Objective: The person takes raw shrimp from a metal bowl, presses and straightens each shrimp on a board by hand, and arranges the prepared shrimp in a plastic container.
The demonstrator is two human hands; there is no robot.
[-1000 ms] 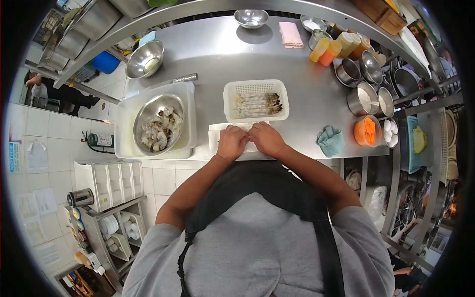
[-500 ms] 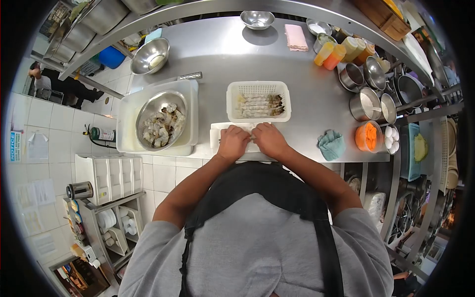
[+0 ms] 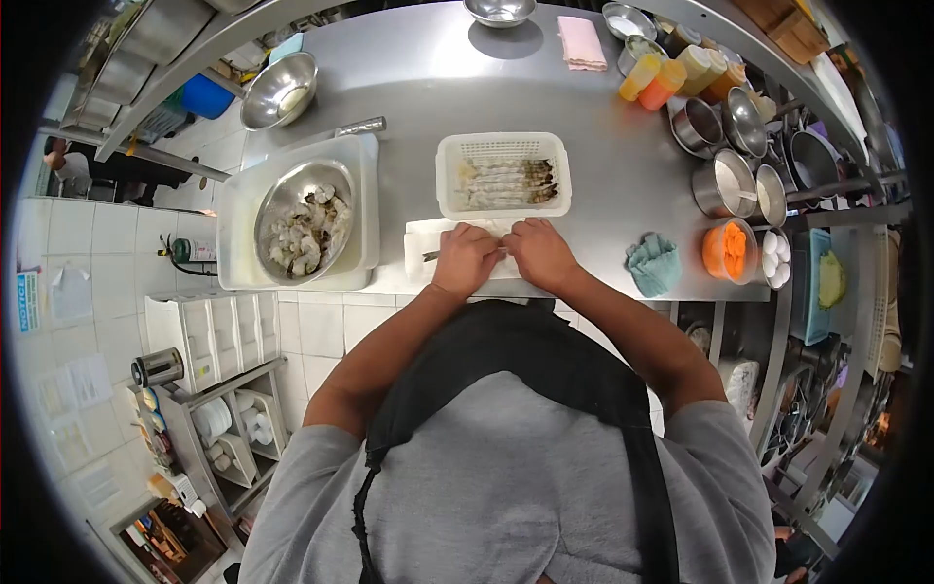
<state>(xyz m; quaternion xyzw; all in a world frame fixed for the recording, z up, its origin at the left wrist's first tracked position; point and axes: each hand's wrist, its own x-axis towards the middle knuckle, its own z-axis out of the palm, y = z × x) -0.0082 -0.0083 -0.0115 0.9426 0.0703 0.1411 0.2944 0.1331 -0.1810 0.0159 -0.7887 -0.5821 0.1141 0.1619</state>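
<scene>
A shrimp (image 3: 430, 256) lies on a white board or folded cloth (image 3: 420, 238) at the counter's front edge, its dark tail showing left of my left hand. My left hand (image 3: 468, 258) is closed over the shrimp's body. Close beside it, my right hand (image 3: 538, 253) pinches the other end, its fingertips almost touching the left ones. Most of the shrimp is hidden by my fingers. Just beyond my hands stands a white plastic basket (image 3: 443, 180) with straightened shrimp (image 3: 506, 182) laid side by side. To the left, a metal bowl (image 3: 266, 229) holds more peeled shrimp (image 3: 309, 234).
The bowl sits in a translucent tub (image 3: 229, 258). A teal cloth (image 3: 653, 265), a container of orange pieces (image 3: 729, 250), eggs (image 3: 775, 258), metal pots (image 3: 725, 182) and sauce bottles (image 3: 664, 84) line the right side. A pink cloth (image 3: 582, 44) lies farther back.
The counter appears higher in view as my head shifts. My hands have moved slightly apart and turned, and the shrimp's tail now shows beside my left hand.
</scene>
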